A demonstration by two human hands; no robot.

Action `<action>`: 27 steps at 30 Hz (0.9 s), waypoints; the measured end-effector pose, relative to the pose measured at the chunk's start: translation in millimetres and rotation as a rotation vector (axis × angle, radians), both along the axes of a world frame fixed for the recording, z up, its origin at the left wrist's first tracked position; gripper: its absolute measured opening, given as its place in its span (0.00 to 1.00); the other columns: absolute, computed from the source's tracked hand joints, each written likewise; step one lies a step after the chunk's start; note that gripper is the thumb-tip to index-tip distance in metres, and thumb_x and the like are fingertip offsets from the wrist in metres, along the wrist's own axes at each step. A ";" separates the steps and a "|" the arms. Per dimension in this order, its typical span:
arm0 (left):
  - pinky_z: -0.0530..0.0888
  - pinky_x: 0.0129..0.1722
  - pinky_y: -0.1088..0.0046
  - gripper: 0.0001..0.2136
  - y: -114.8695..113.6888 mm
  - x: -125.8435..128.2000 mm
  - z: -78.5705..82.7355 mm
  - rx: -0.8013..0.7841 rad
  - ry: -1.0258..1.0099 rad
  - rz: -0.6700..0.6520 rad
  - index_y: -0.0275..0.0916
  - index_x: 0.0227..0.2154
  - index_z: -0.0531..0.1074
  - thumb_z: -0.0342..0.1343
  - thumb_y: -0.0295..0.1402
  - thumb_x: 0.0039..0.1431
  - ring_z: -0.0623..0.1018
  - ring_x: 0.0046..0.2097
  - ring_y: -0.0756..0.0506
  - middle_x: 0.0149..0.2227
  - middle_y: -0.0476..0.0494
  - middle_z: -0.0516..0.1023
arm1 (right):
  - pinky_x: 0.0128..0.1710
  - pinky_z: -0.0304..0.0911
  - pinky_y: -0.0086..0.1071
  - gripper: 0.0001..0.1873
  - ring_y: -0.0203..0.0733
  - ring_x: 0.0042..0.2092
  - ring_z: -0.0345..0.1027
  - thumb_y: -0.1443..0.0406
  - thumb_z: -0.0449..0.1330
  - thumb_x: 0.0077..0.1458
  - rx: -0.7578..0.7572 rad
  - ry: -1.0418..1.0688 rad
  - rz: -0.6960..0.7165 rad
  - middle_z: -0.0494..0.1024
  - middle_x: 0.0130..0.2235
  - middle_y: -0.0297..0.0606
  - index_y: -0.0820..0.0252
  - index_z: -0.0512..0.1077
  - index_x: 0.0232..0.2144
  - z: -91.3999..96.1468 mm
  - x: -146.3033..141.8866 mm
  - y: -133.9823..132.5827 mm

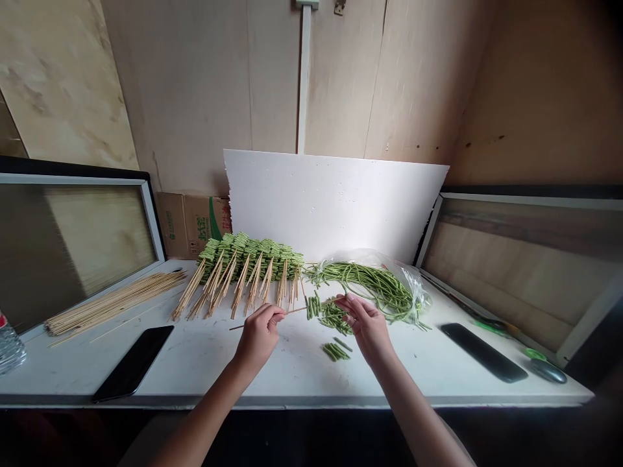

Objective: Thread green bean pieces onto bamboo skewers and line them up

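Observation:
My left hand [259, 332] is closed around a thin bamboo skewer [295, 310], whose blunt end sticks out to the left. Several short green bean pieces [313, 305] sit side by side on the skewer, between my two hands. Farther right, the fingers of my right hand [363, 321] pinch the skewer's other end. Just beneath, a small group of cut bean pieces [335, 351] lies on the white table [292, 376]. A larger heap of cut pieces [335, 315] is partly hidden behind my right hand.
Filled bean skewers [253, 256] are stacked at the back left, sticks facing me. Bare skewers [117, 298] lie further left. Long beans [379, 285] rest in a clear plastic bag at the back right. A black phone [134, 363], a dark flat object [483, 351] and a mouse [548, 370] lie nearer the front.

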State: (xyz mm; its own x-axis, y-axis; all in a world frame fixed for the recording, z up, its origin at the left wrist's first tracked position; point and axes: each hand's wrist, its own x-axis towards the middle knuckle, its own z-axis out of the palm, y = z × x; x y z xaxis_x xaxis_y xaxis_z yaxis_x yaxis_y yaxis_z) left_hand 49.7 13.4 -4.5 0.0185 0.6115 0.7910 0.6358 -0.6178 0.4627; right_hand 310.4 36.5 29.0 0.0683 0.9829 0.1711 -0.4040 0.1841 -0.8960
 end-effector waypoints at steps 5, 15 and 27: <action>0.76 0.37 0.73 0.14 -0.3 2.6 -0.6 0.017 -0.004 -0.002 0.40 0.34 0.76 0.48 0.18 0.62 0.80 0.36 0.46 0.33 0.45 0.80 | 0.37 0.70 0.35 0.18 0.55 0.53 0.77 0.51 0.73 0.50 0.018 -0.015 -0.062 0.86 0.46 0.44 0.55 0.83 0.38 -3.9 -4.7 -1.7; 0.76 0.36 0.73 0.14 -1.8 7.9 -3.5 0.013 -0.014 0.009 0.40 0.33 0.75 0.48 0.17 0.60 0.80 0.35 0.46 0.32 0.45 0.79 | 0.38 0.70 0.38 0.18 0.57 0.54 0.77 0.50 0.73 0.49 0.047 -0.004 -0.199 0.86 0.46 0.44 0.54 0.84 0.37 -8.1 -19.0 -8.2; 0.76 0.35 0.73 0.14 -4.6 12.2 -3.1 0.015 -0.031 -0.003 0.40 0.33 0.75 0.48 0.16 0.59 0.80 0.35 0.46 0.31 0.45 0.80 | 0.42 0.71 0.38 0.16 0.56 0.58 0.74 0.51 0.72 0.51 0.001 0.070 -0.181 0.85 0.48 0.43 0.54 0.83 0.37 -9.8 -30.5 -14.9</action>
